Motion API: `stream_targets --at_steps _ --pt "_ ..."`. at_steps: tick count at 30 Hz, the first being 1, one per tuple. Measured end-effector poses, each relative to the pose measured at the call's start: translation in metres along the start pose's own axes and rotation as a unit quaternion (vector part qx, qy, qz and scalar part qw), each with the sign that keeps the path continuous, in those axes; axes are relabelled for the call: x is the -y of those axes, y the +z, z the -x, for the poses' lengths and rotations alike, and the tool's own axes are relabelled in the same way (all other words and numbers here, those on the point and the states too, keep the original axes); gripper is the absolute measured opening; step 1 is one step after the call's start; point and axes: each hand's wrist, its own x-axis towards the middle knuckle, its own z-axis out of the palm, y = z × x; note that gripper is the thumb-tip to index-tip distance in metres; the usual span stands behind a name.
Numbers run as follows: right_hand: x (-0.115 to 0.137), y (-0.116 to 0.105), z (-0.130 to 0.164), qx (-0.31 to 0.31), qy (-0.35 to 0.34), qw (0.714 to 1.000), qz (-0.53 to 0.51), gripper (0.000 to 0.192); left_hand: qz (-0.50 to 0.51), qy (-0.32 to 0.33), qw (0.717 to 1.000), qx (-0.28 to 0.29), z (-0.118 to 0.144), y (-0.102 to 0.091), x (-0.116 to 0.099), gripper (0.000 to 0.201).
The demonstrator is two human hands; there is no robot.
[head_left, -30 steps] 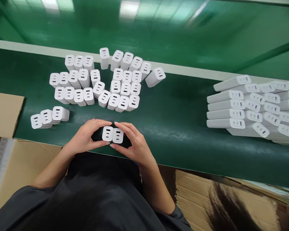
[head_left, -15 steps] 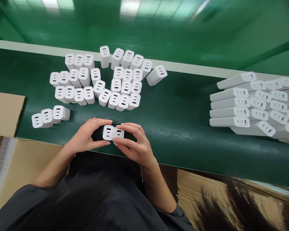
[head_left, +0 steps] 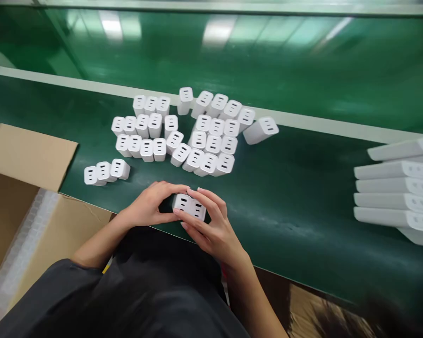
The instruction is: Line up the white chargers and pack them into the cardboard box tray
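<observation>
Two small white chargers [head_left: 189,207], port faces up, are pressed side by side between my hands at the near edge of the green belt [head_left: 289,188]. My left hand [head_left: 151,204] grips the left one, and my right hand [head_left: 211,223] wraps the right one from the near side. Behind them stands a cluster of several upright white chargers [head_left: 183,134]. A row of three chargers [head_left: 106,172] lies to the left of my hands.
An open cardboard box [head_left: 24,188] with a clear plastic tray [head_left: 24,249] inside sits at the left, below the belt edge. Stacks of long white chargers [head_left: 395,192] lie at the right. A pale rail [head_left: 303,121] borders the belt's far side.
The view has swung left, so everything sits further right in the frame. My hands have closed tighter around the two chargers, which now tilt slightly.
</observation>
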Motion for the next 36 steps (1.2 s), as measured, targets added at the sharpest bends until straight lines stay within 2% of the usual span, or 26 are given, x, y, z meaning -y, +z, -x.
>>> stream_targets --at_steps 9,12,14,17,20,22,25,28,31,33,36 --pt "-0.001 0.003 -0.004 0.003 -0.03 1.0 0.006 0.055 -0.004 -0.009 1.0 0.009 0.002 0.006 0.007 0.057" --pt "-0.001 0.001 -0.003 -0.005 -0.024 1.0 -0.013 0.061 0.014 0.016 1.0 -0.016 0.003 0.006 0.003 0.061" --pt "-0.002 0.0 -0.002 -0.018 -0.005 0.999 -0.028 0.064 0.0 0.043 0.998 -0.045 0.008 0.0 -0.002 0.06" --pt "-0.004 0.0 -0.001 -0.029 0.021 0.999 -0.036 0.067 -0.104 0.07 0.984 -0.125 0.023 -0.027 -0.009 0.047" --pt "-0.005 0.001 -0.001 -0.026 0.021 0.999 -0.032 0.063 -0.275 0.014 0.936 -0.219 0.044 -0.071 -0.004 0.042" --pt "-0.006 0.002 -0.002 -0.019 0.01 0.999 -0.028 0.057 -0.355 -0.051 0.911 -0.203 0.056 -0.098 0.006 0.047" --pt "-0.005 0.005 -0.004 -0.002 0.002 1.0 -0.027 0.05 -0.363 -0.088 0.918 -0.132 0.063 -0.116 0.026 0.055" --pt "-0.004 0.006 -0.003 -0.001 0.013 0.999 -0.034 0.048 -0.334 -0.078 0.93 -0.131 0.057 -0.107 0.036 0.045" --pt "-0.003 0.005 -0.001 -0.01 0.029 0.999 -0.039 0.044 -0.317 -0.043 0.936 -0.145 0.045 -0.083 0.031 0.038" --pt "-0.003 0.004 -0.001 -0.013 0.039 0.998 -0.048 0.046 -0.296 0.003 0.948 -0.118 0.036 -0.065 0.022 0.039" --pt "-0.002 0.002 -0.001 -0.022 0.049 0.995 -0.079 0.06 -0.269 0.064 0.959 -0.066 0.023 -0.04 0.008 0.041"
